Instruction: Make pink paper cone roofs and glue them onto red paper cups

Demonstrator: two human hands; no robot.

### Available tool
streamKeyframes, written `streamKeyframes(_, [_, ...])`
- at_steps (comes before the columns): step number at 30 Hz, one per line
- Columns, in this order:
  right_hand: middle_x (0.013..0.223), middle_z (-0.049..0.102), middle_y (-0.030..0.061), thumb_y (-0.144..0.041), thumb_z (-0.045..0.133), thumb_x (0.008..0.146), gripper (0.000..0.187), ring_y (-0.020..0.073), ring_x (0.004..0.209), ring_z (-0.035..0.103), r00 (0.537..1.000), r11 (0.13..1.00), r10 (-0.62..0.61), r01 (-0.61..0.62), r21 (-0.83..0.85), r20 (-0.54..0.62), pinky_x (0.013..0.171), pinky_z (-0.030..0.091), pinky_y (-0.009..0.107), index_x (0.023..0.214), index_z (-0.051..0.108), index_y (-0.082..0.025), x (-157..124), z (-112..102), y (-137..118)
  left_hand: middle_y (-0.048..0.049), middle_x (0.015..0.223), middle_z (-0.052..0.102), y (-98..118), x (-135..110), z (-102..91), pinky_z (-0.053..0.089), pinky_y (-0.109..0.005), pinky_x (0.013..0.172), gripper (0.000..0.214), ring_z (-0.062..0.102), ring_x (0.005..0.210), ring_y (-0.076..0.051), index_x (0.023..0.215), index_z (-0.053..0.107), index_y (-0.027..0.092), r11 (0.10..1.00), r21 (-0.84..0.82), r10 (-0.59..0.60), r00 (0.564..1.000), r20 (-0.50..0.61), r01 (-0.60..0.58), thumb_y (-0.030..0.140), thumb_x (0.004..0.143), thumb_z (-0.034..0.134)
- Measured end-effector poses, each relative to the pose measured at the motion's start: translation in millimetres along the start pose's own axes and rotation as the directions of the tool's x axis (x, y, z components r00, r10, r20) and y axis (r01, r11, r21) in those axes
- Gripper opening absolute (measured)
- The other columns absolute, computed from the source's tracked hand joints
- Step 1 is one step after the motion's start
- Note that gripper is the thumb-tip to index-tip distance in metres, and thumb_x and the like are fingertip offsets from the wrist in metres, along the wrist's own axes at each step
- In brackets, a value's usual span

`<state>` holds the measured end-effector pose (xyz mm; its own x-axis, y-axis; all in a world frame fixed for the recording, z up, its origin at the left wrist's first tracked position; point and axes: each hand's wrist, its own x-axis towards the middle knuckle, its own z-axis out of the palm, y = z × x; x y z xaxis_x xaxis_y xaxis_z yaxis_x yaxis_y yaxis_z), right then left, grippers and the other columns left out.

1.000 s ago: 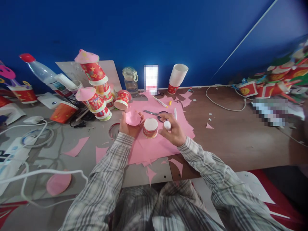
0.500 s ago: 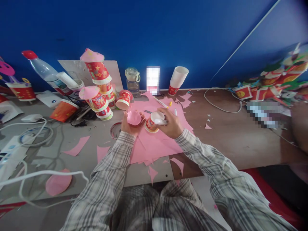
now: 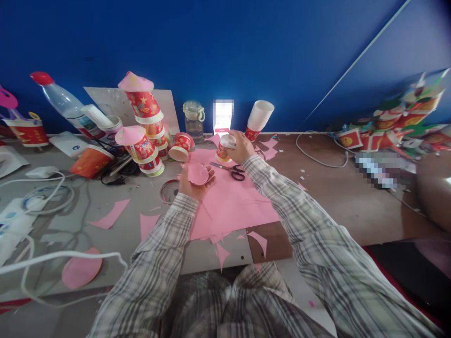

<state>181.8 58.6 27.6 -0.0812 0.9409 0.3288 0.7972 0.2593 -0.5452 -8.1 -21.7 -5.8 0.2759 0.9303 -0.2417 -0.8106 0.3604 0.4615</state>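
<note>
On the upturned palm of my left hand (image 3: 193, 187) rests a pink paper disc (image 3: 198, 173), slightly cupped, with the fingers curling beside its edge. My right hand (image 3: 242, 148) reaches to the back of the pink paper sheets (image 3: 236, 202). Its fingers are closed around a red patterned paper cup (image 3: 221, 154), whose pale end faces up; the hand hides part of the cup. Black-handled scissors (image 3: 237, 175) lie on the sheets between my hands.
Stacked cup towers with pink cone roofs (image 3: 136, 82) stand at left. Behind are a glass jar (image 3: 193, 119), a lit phone (image 3: 223, 115) and a stack of cups (image 3: 260, 115). Cables (image 3: 63, 188) and pink scraps (image 3: 111, 215) lie around. Another person's arm (image 3: 433, 188) shows at right.
My right hand has moved the cup back toward the phone, uncovering the scissors. My left hand stays nearly in place, with its fingers opened a little beside the pink disc.
</note>
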Motion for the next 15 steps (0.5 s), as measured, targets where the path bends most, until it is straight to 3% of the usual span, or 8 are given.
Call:
streamKeyframes(9, [0.137,0.062,0.0163,-0.022,0.069,0.078,0.056,0.0295,0.127,0.061,0.997,0.999,0.038,-0.038,-0.002,0.063,0.111,0.051,0.047,0.132,0.057,-0.014,18,14,16,-0.0111,0.086,0.063,-4,-4,4.6,0.049,-0.047,0.072,0.055,0.060,0.077,-0.025,0.093,0.055,0.013,0.998,-0.025,-0.048,0.998,0.037,0.049,0.060,0.066,0.044])
streamKeyframes(12, [0.140,0.057,0.0179,-0.021,0.073,0.073,0.063,0.0296,0.130,0.056,1.000,0.998,0.031,-0.031,0.051,-0.005,0.113,0.049,0.047,0.133,0.056,-0.013,13,6,14,-0.0119,0.087,0.064,-5,-4,5.5,0.048,-0.047,0.072,0.057,0.061,0.079,-0.026,0.093,0.055,0.013,0.999,-0.016,-0.046,0.999,0.028,0.046,0.061,0.065,0.043])
streamKeyframes(15, [0.128,0.063,0.0168,-0.021,0.069,0.076,0.047,0.0260,0.120,0.059,0.996,0.992,0.026,-0.015,0.127,-0.081,0.110,0.050,0.045,0.122,0.063,-0.012,-3,-11,9,-0.0121,0.086,0.064,-7,-5,6.7,0.048,-0.044,0.072,0.057,0.061,0.081,-0.026,0.093,0.055,0.013,0.999,-0.009,-0.051,0.999,0.000,0.051,0.061,0.066,0.043])
